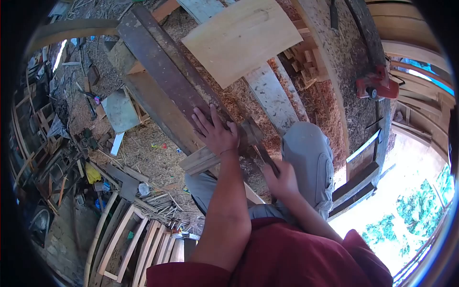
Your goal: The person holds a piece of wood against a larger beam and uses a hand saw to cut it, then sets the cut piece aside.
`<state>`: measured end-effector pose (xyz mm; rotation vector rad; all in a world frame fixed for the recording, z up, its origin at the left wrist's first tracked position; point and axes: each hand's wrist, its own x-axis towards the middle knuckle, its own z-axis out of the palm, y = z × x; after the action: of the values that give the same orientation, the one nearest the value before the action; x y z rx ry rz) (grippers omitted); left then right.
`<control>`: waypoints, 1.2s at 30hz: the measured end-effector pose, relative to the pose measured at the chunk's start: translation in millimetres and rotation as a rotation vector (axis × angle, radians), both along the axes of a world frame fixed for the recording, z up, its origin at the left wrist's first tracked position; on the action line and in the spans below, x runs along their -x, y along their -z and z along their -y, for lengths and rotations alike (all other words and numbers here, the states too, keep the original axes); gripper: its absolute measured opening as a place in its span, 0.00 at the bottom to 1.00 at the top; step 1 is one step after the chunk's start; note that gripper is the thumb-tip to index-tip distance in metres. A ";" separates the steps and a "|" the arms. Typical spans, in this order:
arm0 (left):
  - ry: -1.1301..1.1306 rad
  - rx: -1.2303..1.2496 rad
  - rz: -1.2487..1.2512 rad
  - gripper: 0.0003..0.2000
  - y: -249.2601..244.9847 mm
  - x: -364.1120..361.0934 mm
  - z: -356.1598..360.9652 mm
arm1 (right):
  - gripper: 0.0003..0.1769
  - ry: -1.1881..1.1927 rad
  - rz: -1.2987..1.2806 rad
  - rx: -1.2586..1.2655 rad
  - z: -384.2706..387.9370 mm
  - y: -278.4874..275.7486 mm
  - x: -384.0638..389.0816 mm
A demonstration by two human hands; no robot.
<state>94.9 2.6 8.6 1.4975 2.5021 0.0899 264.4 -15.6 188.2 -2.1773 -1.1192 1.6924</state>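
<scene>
My left hand (pixel 219 136) lies flat with fingers spread on a dark reddish-brown beam (pixel 167 79). Under its wrist side, a shorter wooden piece (pixel 198 160) crosses the beam at an angle. My right hand (pixel 282 181) is closed around the near end of a narrow dark tool (pixel 265 157), slightly blurred. The tool's far end meets a weathered wood block (pixel 251 131) beside my left hand; I cannot make out the tool's exact kind. My knees in grey trousers (pixel 308 158) flank the work.
A pale board (pixel 244 38) lies beyond the beam. A red power tool (pixel 377 86) sits at the right on a dark plank. Wooden frames (pixel 122 239) stand at lower left. Wood shavings (pixel 148 129) and scraps cover the ground.
</scene>
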 end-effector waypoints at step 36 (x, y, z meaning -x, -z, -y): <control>0.023 0.047 -0.024 0.43 1.5 1.8 0.6 | 0.18 -0.014 -0.023 0.069 20.7 -34.9 -12.1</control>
<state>93.1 2.0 7.1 1.5175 2.4868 0.0084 276.5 -36.3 223.1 -2.1899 -1.0887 1.7830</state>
